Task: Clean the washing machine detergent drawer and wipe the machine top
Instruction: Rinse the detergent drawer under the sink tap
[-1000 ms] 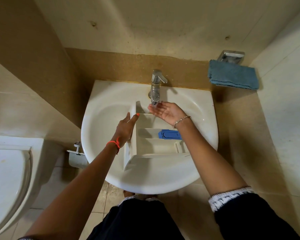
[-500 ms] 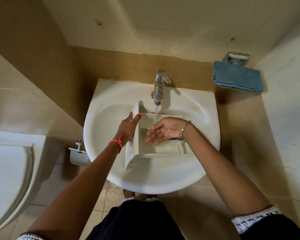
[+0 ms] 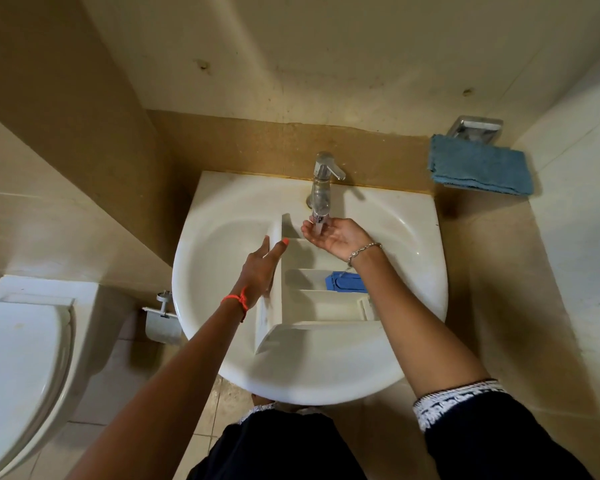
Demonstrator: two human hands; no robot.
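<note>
- The left hand [image 3: 258,271] steadies the detergent drawer [image 3: 312,306], which lies in the sink [image 3: 222,209], its side wall pinched between the thumb and straight fingers.
- The right hand [image 3: 333,235] is cupped palm up, holding nothing, directly under the tap [image 3: 323,181], catching the water.
- Below the right wrist, a blue insert [image 3: 347,282] sits in a drawer compartment, and the forearm hides the drawer's right end.
- Well to the right of that hand, a blue cloth [image 3: 480,164] hangs on a wall holder.
- Far left of the left hand stands a toilet [image 3: 21,358], cut off by the frame.
</note>
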